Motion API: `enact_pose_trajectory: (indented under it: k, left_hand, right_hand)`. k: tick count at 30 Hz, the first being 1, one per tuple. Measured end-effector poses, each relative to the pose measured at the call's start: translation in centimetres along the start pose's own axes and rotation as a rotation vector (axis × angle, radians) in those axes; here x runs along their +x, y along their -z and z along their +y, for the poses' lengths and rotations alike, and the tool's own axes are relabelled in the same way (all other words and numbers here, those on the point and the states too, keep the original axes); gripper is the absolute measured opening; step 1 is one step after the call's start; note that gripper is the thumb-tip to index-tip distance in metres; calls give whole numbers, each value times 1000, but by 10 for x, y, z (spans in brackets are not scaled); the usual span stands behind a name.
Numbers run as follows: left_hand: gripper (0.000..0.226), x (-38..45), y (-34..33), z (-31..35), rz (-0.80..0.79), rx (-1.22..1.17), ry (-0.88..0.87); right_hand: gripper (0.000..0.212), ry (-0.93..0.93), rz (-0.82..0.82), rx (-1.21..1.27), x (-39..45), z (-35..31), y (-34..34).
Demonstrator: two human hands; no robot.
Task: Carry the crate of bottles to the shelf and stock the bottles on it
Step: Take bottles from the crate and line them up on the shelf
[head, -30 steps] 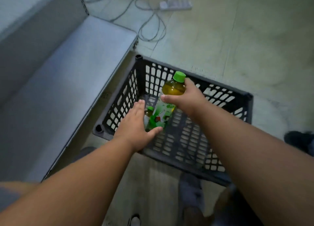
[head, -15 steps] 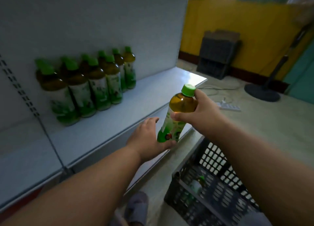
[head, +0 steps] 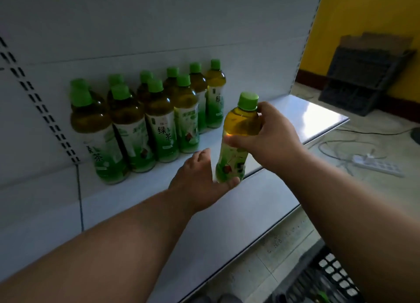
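Head view — right hand (head: 270, 141) fingers around bottle (head: 238, 139), left hand (head: 200, 180) flat, fingers straight, under its base.

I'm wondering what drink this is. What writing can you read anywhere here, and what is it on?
"绿茶" on the label of the front-row bottle on the shelf.
"茶", with a cut-off character above it, on the label of the leftmost bottle.
"绿", partly seen, on the far-right bottle.
Label of the held bottle in the right hand: print too blurred to read.
Smaller print on all labels: unreadable.
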State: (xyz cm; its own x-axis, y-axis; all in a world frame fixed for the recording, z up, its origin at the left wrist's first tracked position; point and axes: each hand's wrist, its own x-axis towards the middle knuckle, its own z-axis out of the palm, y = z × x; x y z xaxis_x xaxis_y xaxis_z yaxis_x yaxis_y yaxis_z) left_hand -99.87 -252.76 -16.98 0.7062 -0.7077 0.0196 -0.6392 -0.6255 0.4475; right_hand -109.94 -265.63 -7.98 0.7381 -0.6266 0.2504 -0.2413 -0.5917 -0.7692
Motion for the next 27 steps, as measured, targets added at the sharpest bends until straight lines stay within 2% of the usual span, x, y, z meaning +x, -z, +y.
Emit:
enact_pose_trajectory:
  k: [7,10,12,15,17,27]
  left_hand:
    - [110,29,-31,-24,26,141,135]
    - [107,32,-38,-25,35,231,94]
    - [104,32,-37,-25,33,269,76]
    - [103,35,-36,-26,-29,303,103]
    - [103,36,-37,-26,-61,325,116]
    - [98,38,-34,-26,-183,419,129]
  right_hand:
    - [73,33,-37,-5,63,15,-30]
    - [80,36,-42,72,67,29,-40]
    - [73,8,-73,89,61,44,-48]
    - [51,-13,-153,-40,50,72,-63]
    - [44,-5,-157,-45,51,85,-71]
    - [44,81,-168,-81,117,83,-109]
